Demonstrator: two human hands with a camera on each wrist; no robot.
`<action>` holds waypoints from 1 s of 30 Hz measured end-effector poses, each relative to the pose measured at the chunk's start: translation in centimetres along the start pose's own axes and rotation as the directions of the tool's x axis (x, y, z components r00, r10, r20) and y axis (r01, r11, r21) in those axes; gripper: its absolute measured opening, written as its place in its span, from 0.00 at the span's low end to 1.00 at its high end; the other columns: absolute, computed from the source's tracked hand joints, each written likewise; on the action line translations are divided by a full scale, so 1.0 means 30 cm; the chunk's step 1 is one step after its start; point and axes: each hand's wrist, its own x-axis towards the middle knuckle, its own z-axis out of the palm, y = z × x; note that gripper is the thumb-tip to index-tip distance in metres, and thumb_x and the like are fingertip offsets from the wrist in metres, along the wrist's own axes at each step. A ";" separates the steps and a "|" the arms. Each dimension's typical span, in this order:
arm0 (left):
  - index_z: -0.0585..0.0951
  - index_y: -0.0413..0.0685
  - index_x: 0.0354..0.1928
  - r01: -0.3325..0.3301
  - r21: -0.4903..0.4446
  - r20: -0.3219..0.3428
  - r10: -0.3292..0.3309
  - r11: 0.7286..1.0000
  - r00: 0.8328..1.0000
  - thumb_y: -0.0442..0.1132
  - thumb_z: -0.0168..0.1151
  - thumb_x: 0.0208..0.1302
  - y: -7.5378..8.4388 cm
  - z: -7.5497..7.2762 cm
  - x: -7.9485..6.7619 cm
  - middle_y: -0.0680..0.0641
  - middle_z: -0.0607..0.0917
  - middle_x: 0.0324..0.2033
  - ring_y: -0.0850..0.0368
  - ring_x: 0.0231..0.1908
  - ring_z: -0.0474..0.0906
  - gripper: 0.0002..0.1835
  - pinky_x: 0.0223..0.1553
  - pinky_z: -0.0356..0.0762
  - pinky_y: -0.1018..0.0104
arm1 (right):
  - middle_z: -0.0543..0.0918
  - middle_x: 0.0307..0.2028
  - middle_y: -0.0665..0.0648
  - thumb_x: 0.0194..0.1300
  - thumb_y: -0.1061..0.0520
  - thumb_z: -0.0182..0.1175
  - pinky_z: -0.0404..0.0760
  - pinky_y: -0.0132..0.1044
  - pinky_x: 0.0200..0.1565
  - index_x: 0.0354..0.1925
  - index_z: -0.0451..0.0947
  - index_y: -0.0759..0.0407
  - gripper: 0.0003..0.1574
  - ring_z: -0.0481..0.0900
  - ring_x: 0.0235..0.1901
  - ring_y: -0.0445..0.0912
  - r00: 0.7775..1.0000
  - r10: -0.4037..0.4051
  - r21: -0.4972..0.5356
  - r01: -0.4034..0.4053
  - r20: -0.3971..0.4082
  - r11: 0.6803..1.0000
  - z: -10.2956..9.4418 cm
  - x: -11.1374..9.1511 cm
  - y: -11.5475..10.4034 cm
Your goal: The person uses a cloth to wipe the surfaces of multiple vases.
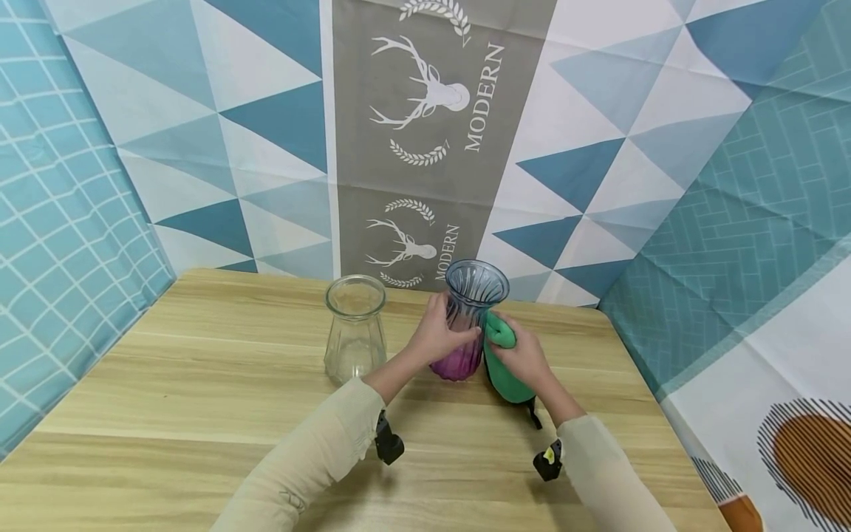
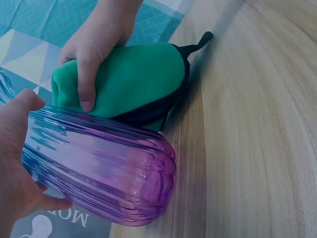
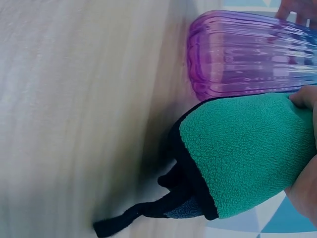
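A ribbed glass vase (image 1: 459,363), blue at its flared rim and purple at the base, stands upright near the back of the table. My left hand (image 1: 435,334) grips it just below the neck, thumb and fingers on either side. On the vase's right, my right hand (image 1: 527,356) holds a folded green towel (image 1: 510,378) with dark edging and a black hanging loop. In the left wrist view the towel (image 2: 138,74) lies against the vase's side. The right wrist view shows the vase's purple base (image 3: 213,54) close to the wooden surface.
A clear glass vase (image 1: 355,343) with a wide rim stands to the left of my left hand. The wooden table (image 1: 199,399) ends at a patterned cloth backdrop (image 1: 272,148) behind. Black wrist cameras (image 1: 388,443) hang under both sleeves.
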 end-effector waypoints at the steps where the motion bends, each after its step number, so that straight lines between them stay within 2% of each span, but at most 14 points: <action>1: 0.59 0.42 0.68 0.005 0.001 0.003 -0.005 1.000 1.000 0.50 0.70 0.49 0.000 0.000 0.000 0.39 0.64 0.60 0.46 0.61 0.65 0.47 0.63 0.66 0.51 | 0.76 0.57 0.66 0.58 0.62 0.63 0.78 0.53 0.47 0.65 0.65 0.57 0.37 0.78 0.49 0.58 1.000 0.006 -0.003 -0.006 -0.002 1.000 -0.006 0.001 -0.006; 4: 0.57 0.43 0.69 0.021 -0.001 0.012 -0.021 1.000 1.000 0.53 0.71 0.49 -0.002 0.001 0.001 0.39 0.63 0.62 0.47 0.62 0.64 0.49 0.64 0.65 0.51 | 0.77 0.55 0.67 0.58 0.61 0.63 0.77 0.51 0.45 0.64 0.66 0.58 0.35 0.78 0.47 0.57 1.000 0.000 0.006 0.000 -0.022 1.000 -0.029 0.008 -0.029; 8: 0.58 0.44 0.69 0.008 -0.016 0.005 -0.008 1.000 1.000 0.53 0.70 0.50 -0.006 0.004 0.003 0.39 0.64 0.61 0.47 0.61 0.65 0.48 0.63 0.66 0.51 | 0.79 0.51 0.65 0.59 0.60 0.62 0.77 0.49 0.44 0.61 0.68 0.58 0.31 0.77 0.45 0.55 0.997 -0.032 0.065 0.036 -0.065 0.997 -0.058 0.022 -0.061; 12: 0.58 0.44 0.68 0.003 -0.009 -0.007 -0.003 1.000 1.000 0.52 0.70 0.51 -0.007 0.004 0.006 0.39 0.65 0.60 0.47 0.60 0.66 0.47 0.63 0.67 0.52 | 0.78 0.52 0.63 0.60 0.60 0.62 0.77 0.51 0.44 0.61 0.68 0.56 0.30 0.76 0.46 0.55 0.994 -0.043 0.110 0.054 -0.097 0.993 -0.077 0.035 -0.087; 23: 0.59 0.47 0.69 -0.018 0.002 -0.005 0.018 1.000 1.000 0.51 0.69 0.51 -0.009 0.006 0.006 0.39 0.66 0.59 0.48 0.60 0.65 0.45 0.63 0.66 0.52 | 0.80 0.49 0.65 0.58 0.61 0.63 0.77 0.48 0.41 0.60 0.70 0.59 0.30 0.76 0.41 0.54 0.989 -0.091 0.071 0.100 -0.120 0.993 -0.068 0.040 -0.082; 30: 0.59 0.47 0.68 -0.029 -0.004 -0.005 0.029 1.000 1.000 0.49 0.69 0.51 -0.010 0.005 0.007 0.39 0.66 0.59 0.48 0.60 0.65 0.45 0.63 0.66 0.52 | 0.80 0.48 0.65 0.57 0.63 0.64 0.76 0.48 0.43 0.57 0.72 0.61 0.28 0.76 0.42 0.55 0.991 -0.100 0.052 0.105 -0.088 0.993 -0.055 0.032 -0.068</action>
